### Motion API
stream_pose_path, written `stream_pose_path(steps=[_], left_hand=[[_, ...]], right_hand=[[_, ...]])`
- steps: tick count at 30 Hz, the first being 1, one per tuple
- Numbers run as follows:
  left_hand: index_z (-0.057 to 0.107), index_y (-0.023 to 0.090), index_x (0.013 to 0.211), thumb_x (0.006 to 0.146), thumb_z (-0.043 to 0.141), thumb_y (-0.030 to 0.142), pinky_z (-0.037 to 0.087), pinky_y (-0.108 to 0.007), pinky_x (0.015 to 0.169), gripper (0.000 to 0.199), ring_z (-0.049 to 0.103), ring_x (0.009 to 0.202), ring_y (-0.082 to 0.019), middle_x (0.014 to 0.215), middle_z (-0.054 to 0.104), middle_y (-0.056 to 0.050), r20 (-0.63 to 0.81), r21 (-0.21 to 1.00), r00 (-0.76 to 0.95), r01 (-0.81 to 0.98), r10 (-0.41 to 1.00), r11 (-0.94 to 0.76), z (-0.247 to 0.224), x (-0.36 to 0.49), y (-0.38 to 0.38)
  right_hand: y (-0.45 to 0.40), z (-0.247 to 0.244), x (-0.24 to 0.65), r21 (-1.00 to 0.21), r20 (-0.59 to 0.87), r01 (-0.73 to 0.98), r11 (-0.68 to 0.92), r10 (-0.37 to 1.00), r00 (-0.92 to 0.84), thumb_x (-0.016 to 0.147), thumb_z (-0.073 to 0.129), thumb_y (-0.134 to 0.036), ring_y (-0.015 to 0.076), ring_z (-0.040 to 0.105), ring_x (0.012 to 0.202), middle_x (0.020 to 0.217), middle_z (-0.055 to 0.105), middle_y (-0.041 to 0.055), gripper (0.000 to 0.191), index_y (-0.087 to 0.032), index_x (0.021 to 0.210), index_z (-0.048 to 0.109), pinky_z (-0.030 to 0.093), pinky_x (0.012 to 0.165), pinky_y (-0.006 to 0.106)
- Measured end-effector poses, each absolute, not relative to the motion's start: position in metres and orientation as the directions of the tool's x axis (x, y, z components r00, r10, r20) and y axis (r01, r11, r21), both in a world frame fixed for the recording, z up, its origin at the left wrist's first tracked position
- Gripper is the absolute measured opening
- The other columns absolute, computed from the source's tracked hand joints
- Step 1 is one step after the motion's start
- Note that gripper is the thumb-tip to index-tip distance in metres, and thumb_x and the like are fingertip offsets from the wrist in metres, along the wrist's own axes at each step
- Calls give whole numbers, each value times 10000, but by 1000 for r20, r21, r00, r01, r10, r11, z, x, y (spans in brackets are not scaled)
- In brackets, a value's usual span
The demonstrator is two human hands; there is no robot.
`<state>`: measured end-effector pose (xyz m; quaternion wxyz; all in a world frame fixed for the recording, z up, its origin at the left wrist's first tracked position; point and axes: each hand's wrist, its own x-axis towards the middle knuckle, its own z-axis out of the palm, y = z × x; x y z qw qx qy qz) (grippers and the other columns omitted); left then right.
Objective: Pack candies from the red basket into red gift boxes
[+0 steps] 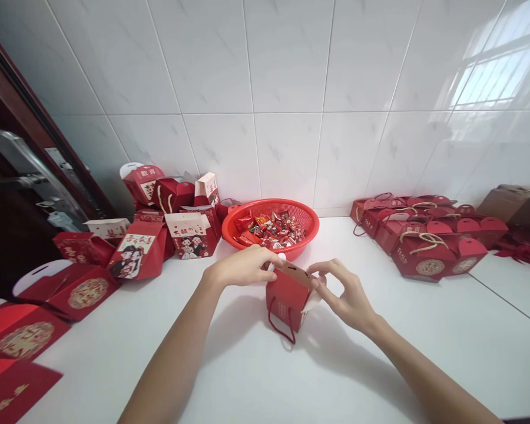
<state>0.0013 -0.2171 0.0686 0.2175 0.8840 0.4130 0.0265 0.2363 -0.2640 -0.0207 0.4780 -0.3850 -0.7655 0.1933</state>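
Observation:
A small red gift box [287, 294] stands on the white table in front of me, its top partly open and a dark red cord handle [282, 330] hanging down its near side. My left hand [244, 266] grips the upper left edge, thumb and fingers closed around a white flap. On the opposite side, my right hand [345, 294] pinches the upper right edge by a pale flap. The box's inside is mostly hidden. Just behind it sits a red plastic basket [307, 253] holding many small wrapped candies [278, 228].
Several red gift boxes [136, 250] are heaped on the left, some with printed couples. More red boxes [424, 253] with cord handles stand grouped on the right. A brown cardboard box [507, 203] is at the far right. White wall tiles [287, 153] rise behind the table [247, 371].

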Motion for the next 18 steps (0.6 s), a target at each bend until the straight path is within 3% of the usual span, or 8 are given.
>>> stream_pose_path(steps=[9, 13, 18], left_hand=[[525, 218, 1020, 791, 545, 254, 380, -280, 654, 232, 578, 832, -217, 936, 619, -34, -132, 315, 567, 802, 813, -508, 58, 10, -216], [475, 234, 1179, 777, 532, 205, 376, -277, 642, 407, 594, 858, -233, 984, 632, -41, -99, 308, 550, 809, 829, -500, 59, 15, -220], [526, 220, 926, 783, 495, 160, 350, -283, 606, 158, 579, 757, -215, 807, 615, -18, -103, 258, 571, 806, 815, -532, 59, 18, -220]], right_hand=[[-269, -31, 235, -715, 538, 286, 638, 764, -356, 983, 493, -409, 216, 636, 870, 961, 689, 81, 236, -237, 1072, 628, 536, 805, 385], [-269, -35, 237, -738, 515, 268, 620, 773, -370, 1015, 414, -383, 212, 641, 942, 1059, 683, 80, 264, -239, 1160, 581, 529, 853, 384], [-266, -43, 235, -691, 564, 328, 645, 764, -313, 984, 490, -332, 225, 650, 1017, 1144, 670, 86, 276, -244, 1243, 526, 534, 878, 377]])
